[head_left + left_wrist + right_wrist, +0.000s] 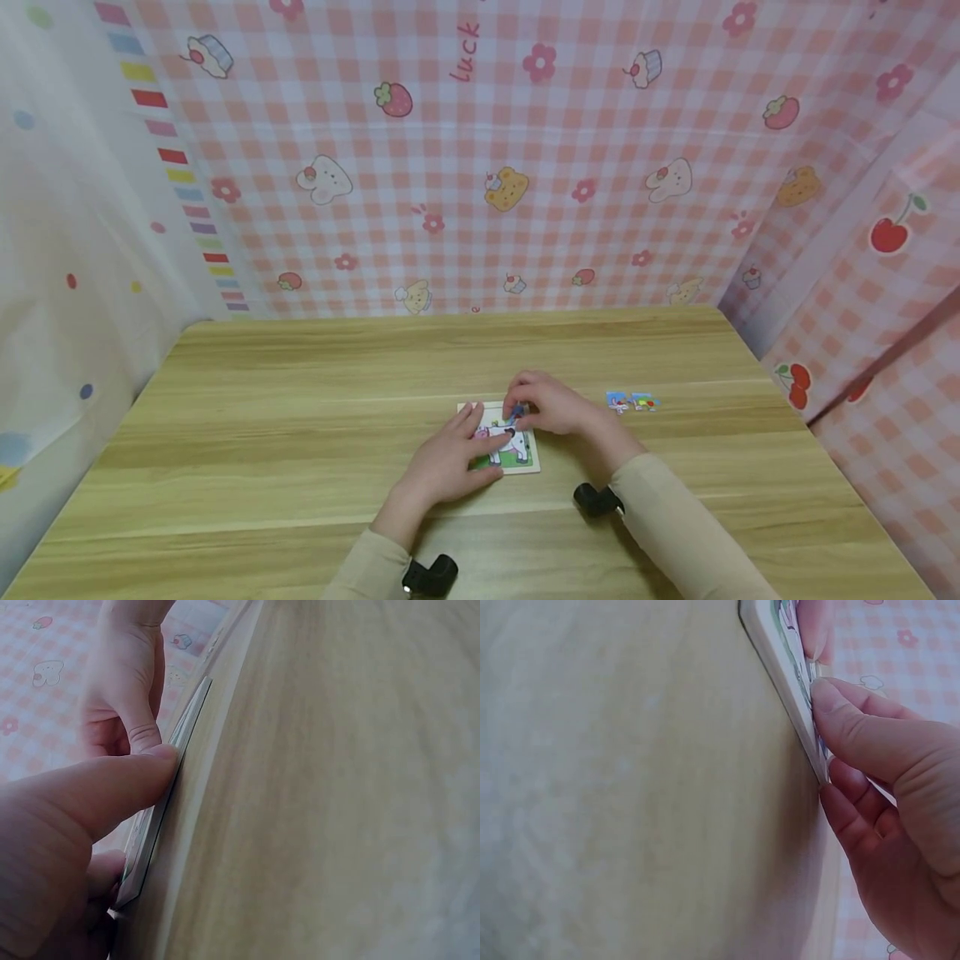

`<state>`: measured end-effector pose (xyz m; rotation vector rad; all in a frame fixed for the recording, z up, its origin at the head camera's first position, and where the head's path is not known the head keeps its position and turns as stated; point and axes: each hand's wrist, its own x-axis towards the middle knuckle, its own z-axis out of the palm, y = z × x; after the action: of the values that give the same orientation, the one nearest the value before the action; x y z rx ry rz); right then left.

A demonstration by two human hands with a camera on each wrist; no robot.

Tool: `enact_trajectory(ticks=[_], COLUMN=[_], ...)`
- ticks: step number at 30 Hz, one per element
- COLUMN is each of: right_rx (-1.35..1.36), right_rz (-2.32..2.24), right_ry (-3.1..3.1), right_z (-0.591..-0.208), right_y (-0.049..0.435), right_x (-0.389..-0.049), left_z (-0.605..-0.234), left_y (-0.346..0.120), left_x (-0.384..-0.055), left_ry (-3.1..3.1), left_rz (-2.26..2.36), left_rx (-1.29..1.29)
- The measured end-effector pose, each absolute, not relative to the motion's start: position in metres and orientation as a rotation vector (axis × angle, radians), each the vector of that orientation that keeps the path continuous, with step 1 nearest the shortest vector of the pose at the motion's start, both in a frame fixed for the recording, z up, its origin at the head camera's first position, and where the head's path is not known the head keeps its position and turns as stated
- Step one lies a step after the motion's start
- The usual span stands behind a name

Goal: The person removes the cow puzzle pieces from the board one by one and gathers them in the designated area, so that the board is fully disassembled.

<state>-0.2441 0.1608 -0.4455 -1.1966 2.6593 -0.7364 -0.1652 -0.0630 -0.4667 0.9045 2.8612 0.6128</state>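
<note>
A puzzle board (519, 457) with a cow picture is laid on the desk (285, 425). It is touched by the left hand (444, 460), its fingers spread and mostly straight. At the board's far right corner, a small blue piece (517, 412) is pinched by the nearly closed right hand (553, 406). Two loose pieces (618, 403) are seen farther right.
</note>
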Motion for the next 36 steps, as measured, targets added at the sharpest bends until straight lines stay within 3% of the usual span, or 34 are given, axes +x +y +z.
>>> enact_trajectory(ticks=[36], right_rx=[-0.878], right_rz=[-1.2], right_ry=[2.556], right_z=[-0.455], right_y=[0.168], right_x=[-0.238], left_z=[-0.467], left_y=[-0.063], left_x=[-0.165], left_ry=[2.848], left_rz=[0.675], left_rx=[0.872])
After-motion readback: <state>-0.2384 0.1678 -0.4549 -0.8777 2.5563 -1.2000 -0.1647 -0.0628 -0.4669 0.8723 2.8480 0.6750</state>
